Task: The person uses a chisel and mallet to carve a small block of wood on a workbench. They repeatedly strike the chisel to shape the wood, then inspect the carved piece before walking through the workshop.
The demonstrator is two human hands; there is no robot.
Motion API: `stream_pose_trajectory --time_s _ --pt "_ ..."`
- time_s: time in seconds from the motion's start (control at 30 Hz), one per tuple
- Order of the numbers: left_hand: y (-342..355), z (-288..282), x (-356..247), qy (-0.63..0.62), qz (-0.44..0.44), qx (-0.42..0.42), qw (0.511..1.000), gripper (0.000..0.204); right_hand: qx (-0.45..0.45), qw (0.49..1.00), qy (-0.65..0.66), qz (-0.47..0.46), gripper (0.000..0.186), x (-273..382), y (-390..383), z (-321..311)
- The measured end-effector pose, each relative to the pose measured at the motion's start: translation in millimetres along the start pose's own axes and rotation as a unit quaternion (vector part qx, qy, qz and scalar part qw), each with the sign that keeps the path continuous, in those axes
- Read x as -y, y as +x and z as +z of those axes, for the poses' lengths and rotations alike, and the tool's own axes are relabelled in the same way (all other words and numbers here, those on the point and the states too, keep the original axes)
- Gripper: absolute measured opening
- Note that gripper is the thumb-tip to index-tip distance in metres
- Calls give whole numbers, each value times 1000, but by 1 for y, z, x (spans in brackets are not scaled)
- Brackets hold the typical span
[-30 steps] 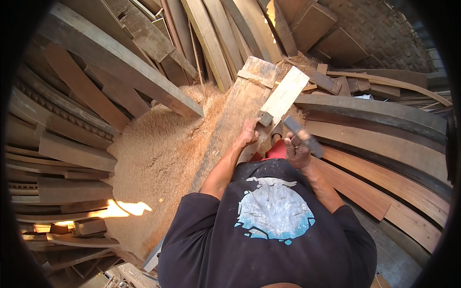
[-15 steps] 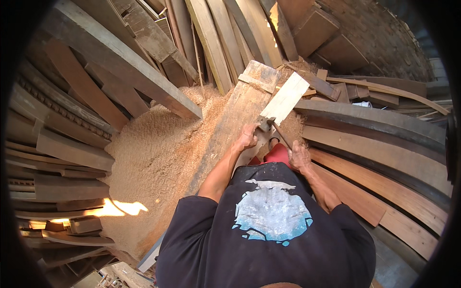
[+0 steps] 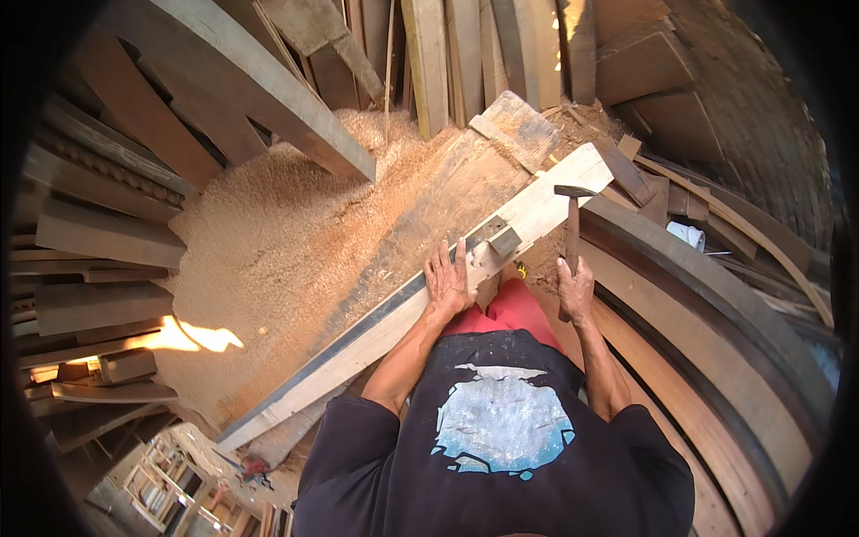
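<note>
Gripping the hammer's (image 3: 573, 234) wooden handle, the right hand (image 3: 575, 288) has its fingers closed; the left hand (image 3: 447, 282), fingers spread and grasping nothing, lies on a long, pale, squared beam (image 3: 404, 317), near a small block (image 3: 505, 242). Fluffy sawdust (image 3: 286, 233) heaps leftward; long boards (image 3: 707, 295) crowd the right.

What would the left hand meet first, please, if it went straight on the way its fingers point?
Probably the wide board just past the beam, though the left hand might pass above it; depth is unclear.
</note>
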State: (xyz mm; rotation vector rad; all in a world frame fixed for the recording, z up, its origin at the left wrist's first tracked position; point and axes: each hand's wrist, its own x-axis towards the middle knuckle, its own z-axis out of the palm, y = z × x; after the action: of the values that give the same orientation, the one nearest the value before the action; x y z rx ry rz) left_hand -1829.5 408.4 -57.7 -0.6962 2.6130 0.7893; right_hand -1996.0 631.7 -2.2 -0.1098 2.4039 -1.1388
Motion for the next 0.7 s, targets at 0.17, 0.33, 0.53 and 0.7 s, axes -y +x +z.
stream_pose_trajectory --time_s 0.17,0.33,0.53,0.7 --pt "-1 13 -3 7 -6 -75 997 122 29 997 62 40 31 -18 27 2" --pt "0 10 -5 1 -15 -77 997 118 64 991 61 99 29 -27 45 5" --pt "1 2 -11 4 -44 -48 998 118 91 987 41 127 28 -34 56 -1" --pt "3 3 -10 13 -42 -42 998 121 120 985 62 110 32 -7 48 -14"
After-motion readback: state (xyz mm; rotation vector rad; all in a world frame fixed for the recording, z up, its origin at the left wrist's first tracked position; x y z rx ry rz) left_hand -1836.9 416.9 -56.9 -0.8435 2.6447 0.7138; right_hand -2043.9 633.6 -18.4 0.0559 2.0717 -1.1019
